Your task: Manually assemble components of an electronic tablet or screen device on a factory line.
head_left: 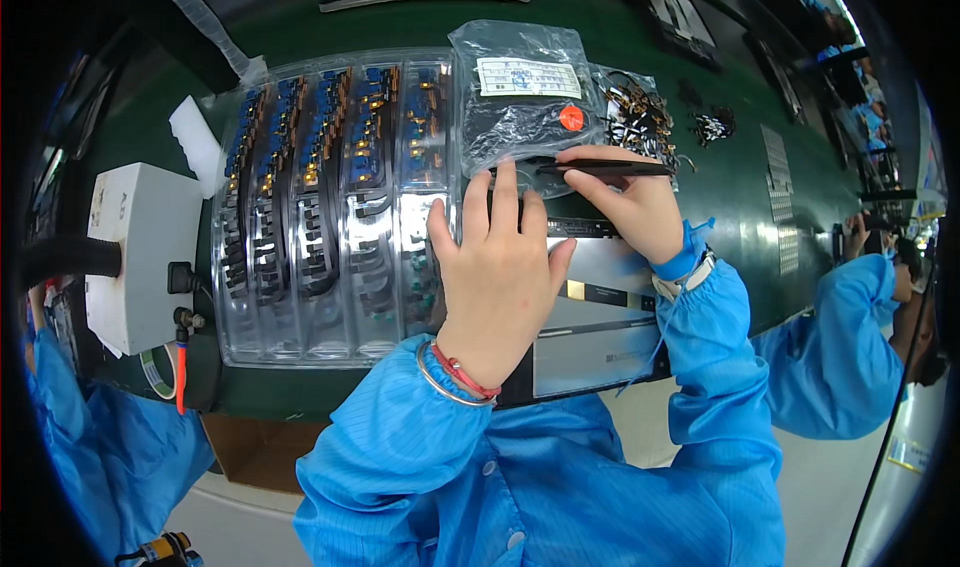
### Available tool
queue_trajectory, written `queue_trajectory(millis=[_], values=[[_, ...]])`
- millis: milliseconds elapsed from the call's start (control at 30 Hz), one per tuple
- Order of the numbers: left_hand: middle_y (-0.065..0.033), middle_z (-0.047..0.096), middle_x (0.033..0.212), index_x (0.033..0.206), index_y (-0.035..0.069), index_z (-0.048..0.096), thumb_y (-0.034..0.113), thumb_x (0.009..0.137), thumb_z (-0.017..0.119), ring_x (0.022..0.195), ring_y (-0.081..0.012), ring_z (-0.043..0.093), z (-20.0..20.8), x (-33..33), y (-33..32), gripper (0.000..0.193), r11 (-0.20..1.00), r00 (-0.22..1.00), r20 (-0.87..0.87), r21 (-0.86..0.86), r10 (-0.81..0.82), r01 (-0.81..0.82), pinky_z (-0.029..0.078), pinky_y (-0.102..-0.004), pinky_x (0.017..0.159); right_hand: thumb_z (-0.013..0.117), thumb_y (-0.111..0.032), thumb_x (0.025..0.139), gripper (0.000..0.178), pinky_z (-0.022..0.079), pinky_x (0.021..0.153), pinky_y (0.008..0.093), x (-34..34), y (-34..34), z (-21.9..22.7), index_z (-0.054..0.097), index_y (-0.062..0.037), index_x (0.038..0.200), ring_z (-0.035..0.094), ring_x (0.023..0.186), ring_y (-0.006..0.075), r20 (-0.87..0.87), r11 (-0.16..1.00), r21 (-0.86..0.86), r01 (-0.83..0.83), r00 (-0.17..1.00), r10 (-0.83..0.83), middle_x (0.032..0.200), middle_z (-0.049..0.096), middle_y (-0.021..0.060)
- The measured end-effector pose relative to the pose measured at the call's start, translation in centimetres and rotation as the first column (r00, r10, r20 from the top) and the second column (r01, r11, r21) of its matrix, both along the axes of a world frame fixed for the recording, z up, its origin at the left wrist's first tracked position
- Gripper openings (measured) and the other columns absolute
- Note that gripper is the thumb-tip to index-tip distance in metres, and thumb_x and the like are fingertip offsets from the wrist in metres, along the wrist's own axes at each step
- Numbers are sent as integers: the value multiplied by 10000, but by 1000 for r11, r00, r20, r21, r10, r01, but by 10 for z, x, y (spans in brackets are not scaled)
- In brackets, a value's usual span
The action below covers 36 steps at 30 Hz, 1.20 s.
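My right hand [635, 207] is closed around a pair of black tweezers [640, 169], held nearly level with the tips toward the left. My left hand [500, 277] lies with its fingers spread, the fingertips at the lower edge of a clear plastic bag [525, 122] with a white label and an orange round sticker. Below both hands is a flat silver and black device panel [590, 359], partly hidden by the left hand and wrist. What lies beneath the left fingers and at the tweezer tips is hard to make out.
Left of my hands is a clear compartment tray [300, 342] of flex cables with blue and gold ends. A white box [140, 252] with a black hose stands farther left. Small black parts [635, 117] lie behind my right hand. A co-worker's blue sleeve [845, 347] is at right.
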<state>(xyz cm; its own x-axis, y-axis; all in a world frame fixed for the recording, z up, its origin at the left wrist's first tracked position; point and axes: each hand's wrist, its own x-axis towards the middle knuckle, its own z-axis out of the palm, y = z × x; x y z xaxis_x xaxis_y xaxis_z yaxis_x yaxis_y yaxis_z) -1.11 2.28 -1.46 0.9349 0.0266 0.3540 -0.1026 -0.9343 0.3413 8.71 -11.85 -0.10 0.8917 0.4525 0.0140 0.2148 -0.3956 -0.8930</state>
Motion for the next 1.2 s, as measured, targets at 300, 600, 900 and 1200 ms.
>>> queue_trajectory(millis=[300,600,900,1200], values=[[-152,460,1259,1029,48,594,353,743,636,1150,-277,402,-1,0,1,420,1000,1000,-7,10,2,-1,283,-546,925,614,-23,809,197,480,800,258,-2,-1,5,632,9,1003,597,878,130,22,997,-56,-58,998,59,956,649,83],[-151,462,1256,1027,51,597,353,740,640,1151,-276,401,0,2,0,419,1000,1000,7,11,0,0,287,-547,922,646,-53,785,191,514,741,255,2,-2,3,662,-20,972,639,807,151,118,994,-75,-85,989,93,936,666,99],[-145,441,1254,1070,64,589,332,773,623,1155,-285,388,-1,-1,-1,402,999,999,29,36,-15,14,283,-545,916,543,64,768,154,512,754,313,-113,-110,52,645,32,879,624,823,222,78,952,247,180,976,-205,900,641,158],[-132,568,1078,1052,43,597,205,829,562,960,-249,538,59,-91,38,277,773,968,85,-587,-236,240,414,-353,852,528,12,849,196,516,818,364,-229,-9,0,553,35,1043,600,924,275,-429,345,893,290,781,453,1053,570,191]])
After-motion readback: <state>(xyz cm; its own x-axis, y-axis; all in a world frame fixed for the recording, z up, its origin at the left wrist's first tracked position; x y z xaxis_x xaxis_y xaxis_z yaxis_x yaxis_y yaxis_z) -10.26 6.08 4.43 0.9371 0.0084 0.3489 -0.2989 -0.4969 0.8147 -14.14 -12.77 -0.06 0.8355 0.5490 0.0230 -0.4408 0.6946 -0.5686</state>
